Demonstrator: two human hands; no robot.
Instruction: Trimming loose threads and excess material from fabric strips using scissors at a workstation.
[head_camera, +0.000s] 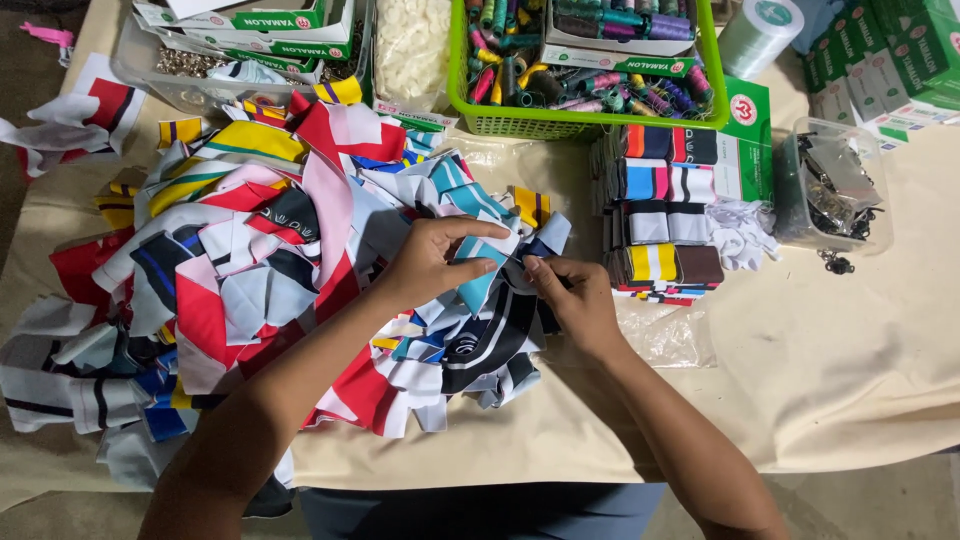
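Fabric piece (500, 262) between both grips

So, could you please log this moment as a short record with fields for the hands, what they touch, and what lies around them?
Left hand: pinching a teal and white fabric piece at the edge of the pile
Right hand: fingers closed on a dark fabric piece, close to the left hand
Pile: loose multicoloured fabric pieces, heaped left of centre
Sorted stack: neat striped pieces, right of the hands
Green basket: thread spools, at the top
Surface: beige cloth-covered table
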